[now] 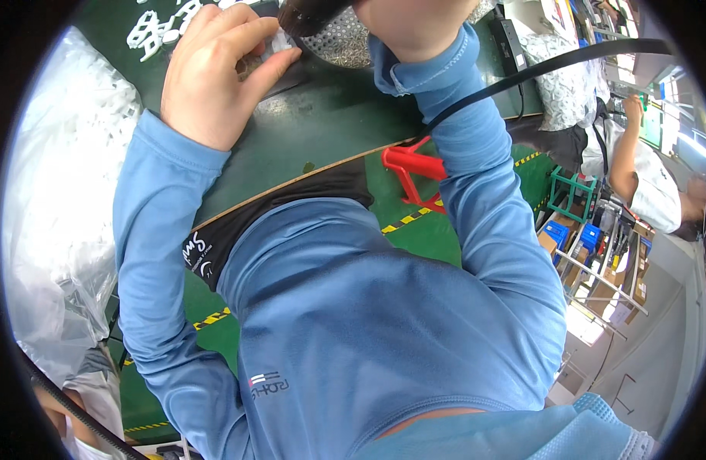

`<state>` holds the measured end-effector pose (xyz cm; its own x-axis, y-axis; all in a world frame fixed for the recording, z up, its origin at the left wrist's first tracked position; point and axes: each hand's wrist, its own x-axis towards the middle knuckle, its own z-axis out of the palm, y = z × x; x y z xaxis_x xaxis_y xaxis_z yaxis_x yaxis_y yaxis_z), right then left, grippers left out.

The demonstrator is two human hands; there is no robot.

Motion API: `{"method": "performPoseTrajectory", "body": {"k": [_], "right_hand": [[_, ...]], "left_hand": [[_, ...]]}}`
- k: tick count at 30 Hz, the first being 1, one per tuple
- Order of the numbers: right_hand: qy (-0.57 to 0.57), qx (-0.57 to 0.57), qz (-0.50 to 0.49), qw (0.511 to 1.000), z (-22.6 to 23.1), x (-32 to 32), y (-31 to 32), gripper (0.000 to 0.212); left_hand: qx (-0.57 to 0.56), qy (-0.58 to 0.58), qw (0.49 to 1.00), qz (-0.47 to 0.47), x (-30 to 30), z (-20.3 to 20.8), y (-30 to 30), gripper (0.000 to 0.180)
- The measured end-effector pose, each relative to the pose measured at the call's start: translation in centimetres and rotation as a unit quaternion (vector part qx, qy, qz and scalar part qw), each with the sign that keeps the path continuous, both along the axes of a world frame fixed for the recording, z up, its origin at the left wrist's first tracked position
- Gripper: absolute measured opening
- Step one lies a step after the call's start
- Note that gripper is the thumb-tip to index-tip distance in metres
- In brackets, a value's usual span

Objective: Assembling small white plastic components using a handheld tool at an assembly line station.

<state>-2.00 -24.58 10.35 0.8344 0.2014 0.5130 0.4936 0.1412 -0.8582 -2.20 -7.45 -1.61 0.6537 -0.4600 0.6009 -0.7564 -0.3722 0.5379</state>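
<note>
My left hand (211, 77) is over the dark green worktop, its thumb and forefinger closed around a small whitish, partly clear piece (278, 43). The fingers cover much of that piece. Beside its fingertips is the end of a black cylindrical tool (313, 15), which runs up out of the picture. My right hand (418, 29) is at the top edge against this tool and appears to grip it; its fingertips are out of view. Between the hands, a round metal tray (343, 47) contains many small metal bits. White plastic frame-like parts (147, 34) lie beyond my left hand.
A large clear bag of white parts (73, 176) stands at left. On the right are a black box (509, 47) with a cord and another bag (563, 88). A black cable (552, 67) crosses near my right forearm. A red stool (414, 170) stands below; another person (651, 180) sits further right.
</note>
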Motion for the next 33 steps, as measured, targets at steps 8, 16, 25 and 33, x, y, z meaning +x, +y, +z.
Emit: {"method": "performPoseTrajectory", "body": {"k": [8, 16, 25, 33], "right_hand": [[0.195, 0.242, 0.030, 0.950, -0.5, -0.3, 0.5, 0.068], [0.029, 0.057, 0.097, 0.993, -1.8, 0.7, -0.5, 0.054], [-0.003, 0.150, 0.103, 0.983, -1.9, 1.3, 0.3, 0.029], [-0.050, 0.099, 0.015, 0.994, -1.0, 1.1, -3.6, 0.046]], "left_hand": [[0.021, 0.024, 0.999, 0.006, 0.0, 0.3, -0.2, 0.026], [0.002, -0.013, 1.000, 0.016, -0.1, 0.1, -0.3, 0.028], [0.016, -0.036, 0.999, 0.022, -0.2, 0.2, -0.1, 0.027], [0.022, 0.016, 0.999, 0.024, -0.3, 0.7, -0.4, 0.030]]}}
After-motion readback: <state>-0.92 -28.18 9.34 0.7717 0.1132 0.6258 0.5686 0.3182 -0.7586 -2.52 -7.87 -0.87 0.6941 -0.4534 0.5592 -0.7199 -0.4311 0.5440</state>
